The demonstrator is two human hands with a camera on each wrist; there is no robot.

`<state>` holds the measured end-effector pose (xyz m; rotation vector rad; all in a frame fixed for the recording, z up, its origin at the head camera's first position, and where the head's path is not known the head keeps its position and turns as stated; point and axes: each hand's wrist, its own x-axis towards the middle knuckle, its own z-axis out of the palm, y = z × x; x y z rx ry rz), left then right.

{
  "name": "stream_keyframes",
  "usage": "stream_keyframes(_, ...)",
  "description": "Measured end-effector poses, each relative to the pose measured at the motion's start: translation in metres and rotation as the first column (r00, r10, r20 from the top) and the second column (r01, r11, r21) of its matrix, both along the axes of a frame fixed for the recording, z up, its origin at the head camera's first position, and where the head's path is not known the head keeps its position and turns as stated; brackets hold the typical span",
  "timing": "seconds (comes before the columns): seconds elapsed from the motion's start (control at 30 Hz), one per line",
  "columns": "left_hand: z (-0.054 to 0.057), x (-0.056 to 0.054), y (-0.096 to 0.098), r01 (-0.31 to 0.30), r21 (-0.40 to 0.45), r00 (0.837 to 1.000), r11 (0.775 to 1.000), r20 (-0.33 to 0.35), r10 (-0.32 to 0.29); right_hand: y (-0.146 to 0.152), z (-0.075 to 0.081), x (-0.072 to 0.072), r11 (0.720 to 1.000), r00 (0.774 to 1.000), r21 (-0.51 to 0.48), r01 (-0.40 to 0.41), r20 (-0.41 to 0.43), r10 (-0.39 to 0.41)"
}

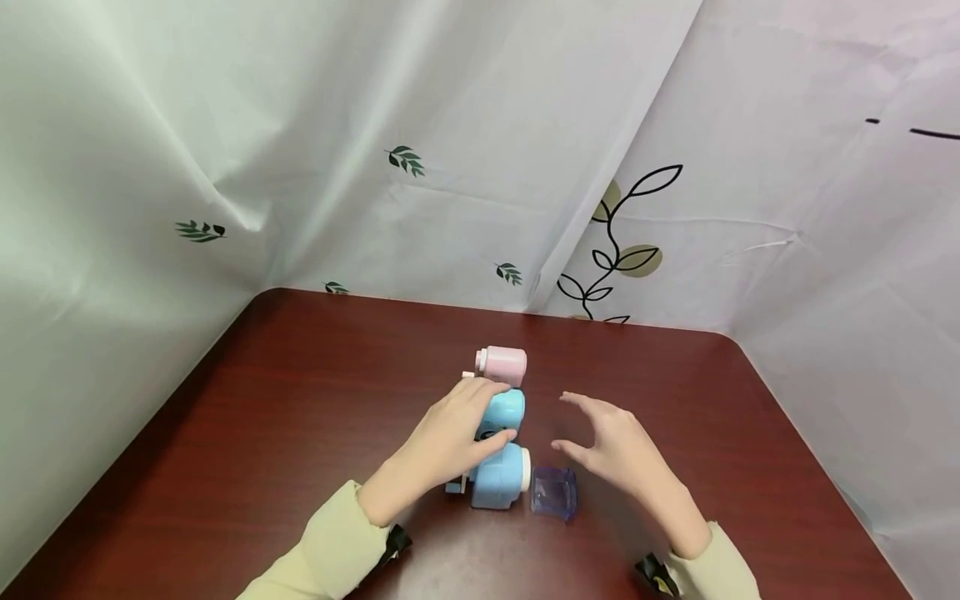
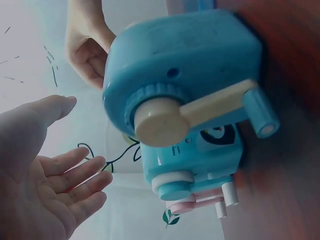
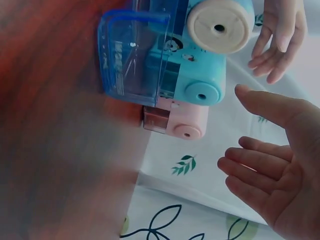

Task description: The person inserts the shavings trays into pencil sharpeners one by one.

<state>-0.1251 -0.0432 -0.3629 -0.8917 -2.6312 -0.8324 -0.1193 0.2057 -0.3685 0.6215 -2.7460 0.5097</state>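
Note:
Three hand-crank pencil sharpeners stand in a row: a blue sharpener (image 1: 496, 479) nearest, a turquoise sharpener (image 1: 506, 410) behind it, and a pink sharpener (image 1: 504, 364) farthest. My left hand (image 1: 448, 431) hovers at the crank side of the nearer two with fingers loosely bent, holding nothing; it partly covers them in the head view. In the left wrist view a gap separates it from the blue sharpener's crank (image 2: 215, 107). My right hand (image 1: 622, 446) is apart from them on the right, thumb and fingers spread. A clear blue shavings drawer (image 1: 554, 492) lies beside the blue sharpener.
The sharpeners are on a dark red-brown table (image 1: 337, 392) with rounded far corners. A white curtain (image 1: 337, 167) with leaf prints hangs behind the table and along its sides.

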Motion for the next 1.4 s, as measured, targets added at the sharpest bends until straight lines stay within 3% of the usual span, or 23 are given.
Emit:
stream_keyframes(0.3,-0.011,0.008,0.003,0.043,-0.067,0.996,0.997,-0.076,-0.048,0.004,-0.003,0.014,0.999,1.0,0.028,-0.021,0.006,0.021)
stream_keyframes(0.43,-0.015,0.011,0.003,0.055,-0.105,0.994,0.993,-0.093,-0.065,0.008,-0.008,0.015,0.998,0.997,0.032,-0.057,0.059,0.055)
stream_keyframes(0.73,-0.023,0.014,0.004,0.08,-0.191,0.995,0.978,-0.035,-0.088,0.016,-0.021,0.021,0.99,0.968,0.057,-0.129,0.224,0.114)
stream_keyframes(0.9,-0.028,0.014,0.003,0.083,-0.231,0.996,0.969,-0.017,-0.089,0.019,-0.028,0.023,0.984,0.953,0.082,-0.157,0.276,0.129)
stream_keyframes(1.4,-0.034,0.015,0.005,0.117,-0.257,0.993,0.959,0.048,-0.108,0.022,-0.037,0.025,0.979,0.931,0.036,-0.2,0.318,0.178)
